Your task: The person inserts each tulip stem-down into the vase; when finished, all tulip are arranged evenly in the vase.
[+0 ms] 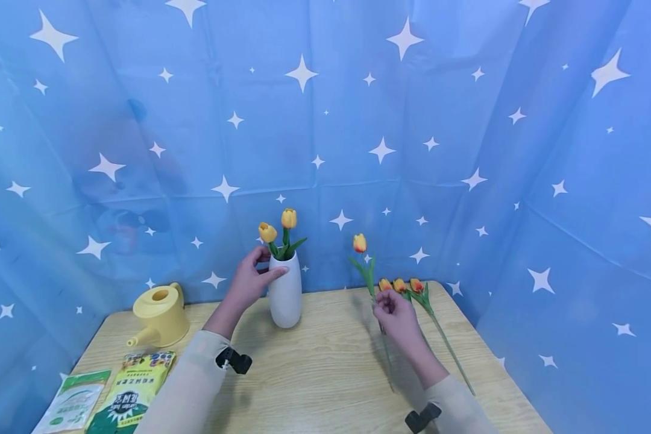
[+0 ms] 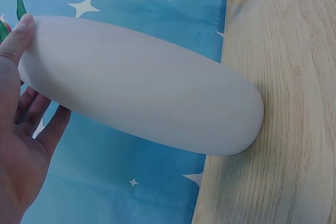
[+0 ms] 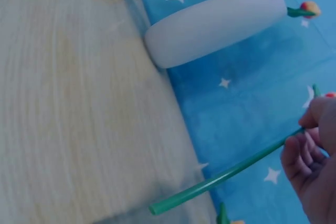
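A white vase (image 1: 286,295) stands upright on the table, with two yellow tulips (image 1: 289,218) in its mouth. My left hand (image 1: 249,282) holds the vase near the rim, thumb on the near side and fingers around the far side, as the left wrist view shows too. To the right of the vase, my right hand (image 1: 400,319) pinches the stem of a yellow-red tulip (image 1: 360,243), its bloom pointing up. In the right wrist view the bare green stem (image 3: 220,178) extends below the fingertips.
Several loose tulips (image 1: 416,286) lie at the table's back right, partly behind my right hand. A yellow watering can (image 1: 163,316) stands at the left. In front of it lie a yellow-green bag (image 1: 132,386) and a white-green packet (image 1: 75,402). A starry blue curtain (image 1: 325,138) hangs behind the table.
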A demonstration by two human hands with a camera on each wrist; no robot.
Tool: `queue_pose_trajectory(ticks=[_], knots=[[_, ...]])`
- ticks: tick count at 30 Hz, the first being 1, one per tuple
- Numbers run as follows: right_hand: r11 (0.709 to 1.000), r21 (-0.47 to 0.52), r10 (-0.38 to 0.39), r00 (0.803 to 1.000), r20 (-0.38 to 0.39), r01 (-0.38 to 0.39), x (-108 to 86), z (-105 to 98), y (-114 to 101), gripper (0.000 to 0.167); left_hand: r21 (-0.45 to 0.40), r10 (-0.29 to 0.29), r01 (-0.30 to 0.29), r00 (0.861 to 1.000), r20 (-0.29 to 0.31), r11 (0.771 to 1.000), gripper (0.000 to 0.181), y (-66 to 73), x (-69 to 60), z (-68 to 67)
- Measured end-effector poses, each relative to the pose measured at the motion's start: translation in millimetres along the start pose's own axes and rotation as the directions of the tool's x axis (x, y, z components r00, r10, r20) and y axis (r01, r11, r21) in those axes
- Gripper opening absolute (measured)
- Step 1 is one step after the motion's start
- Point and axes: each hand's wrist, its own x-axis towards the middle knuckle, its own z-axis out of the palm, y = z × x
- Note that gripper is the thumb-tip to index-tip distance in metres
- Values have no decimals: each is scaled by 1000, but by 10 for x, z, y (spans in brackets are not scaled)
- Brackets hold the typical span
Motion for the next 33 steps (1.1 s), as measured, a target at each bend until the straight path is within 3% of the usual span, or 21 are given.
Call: queue_pose_trajectory(ticks=[12,23,33], knots=[[996,80,-24,1000,-19,26,86,91,-273,9,17,-5,5,1000,-3,1000,62,-5,0,-2],[977,164,-134,990,-33,137,211,207,-495,9,13,0,-1,1000,5,1000,60,4,2,-1],[958,215,-184,981,-53,192,322,238,-778,11,10,13,-13,1000,4,1000,58,7,0,-9]])
